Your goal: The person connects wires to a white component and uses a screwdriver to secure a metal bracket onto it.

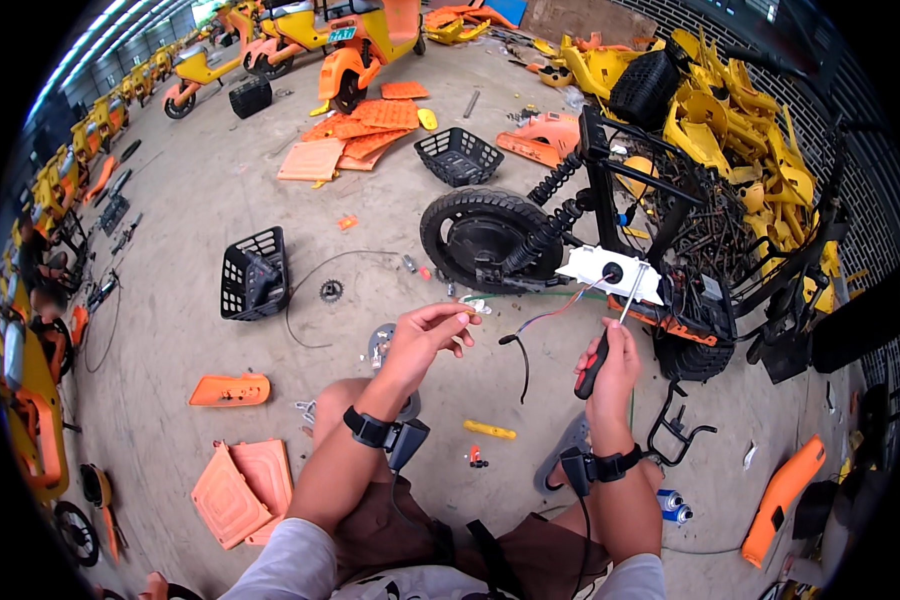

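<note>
Right hand (616, 362): grasps red-and-black screwdriver (592, 366)
Left hand (425, 342): fingertips pinched; cannot tell on what
White housing (583, 262): by the scooter frame (594, 142), screwdriver crossing its right end
Care: best keep tip clear of wires (562, 309)

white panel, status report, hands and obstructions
Right hand gripping red-black screwdriver, overlapping white panel in view. Left hand apart from panel, pinch contents unclear. Wires trailing from panel between hands, possible snag.

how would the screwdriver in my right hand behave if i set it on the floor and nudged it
The screwdriver will likely stay stiff, given its straight metal shaft. Its much thicker red and black handle probably makes that end heavier. With the handle fatter than the shaft, it may roll in a curve.
</note>
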Tool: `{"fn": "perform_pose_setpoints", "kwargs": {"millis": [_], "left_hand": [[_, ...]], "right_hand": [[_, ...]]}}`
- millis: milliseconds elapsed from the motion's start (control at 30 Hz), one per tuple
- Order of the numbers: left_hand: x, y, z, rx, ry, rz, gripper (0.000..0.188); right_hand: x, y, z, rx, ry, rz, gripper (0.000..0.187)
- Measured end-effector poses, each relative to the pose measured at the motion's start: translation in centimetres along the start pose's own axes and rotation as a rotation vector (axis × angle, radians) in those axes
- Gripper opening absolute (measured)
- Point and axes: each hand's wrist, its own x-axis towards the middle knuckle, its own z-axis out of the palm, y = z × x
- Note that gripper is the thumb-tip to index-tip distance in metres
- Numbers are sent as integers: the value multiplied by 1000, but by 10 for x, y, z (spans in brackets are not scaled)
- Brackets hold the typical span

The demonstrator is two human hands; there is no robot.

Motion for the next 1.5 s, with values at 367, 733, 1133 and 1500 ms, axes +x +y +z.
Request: {"fn": "perform_pose_setpoints", "kwargs": {"millis": [367,733,1133,1500], "left_hand": [[7,-17,-5,228,66,190,17],[8,-9,11,557,334,483,36],[-6,-3,13,510,-64,383,39],[-1,1,-18,165,-332,135,34]], "right_hand": [[-17,12,7,-214,-378,64,24],[-27,17,7,-305,-548,45,23],[-28,31,-1,-630,-647,-204,22],[-29,25,-1,-543,-726,-34,21]]}}
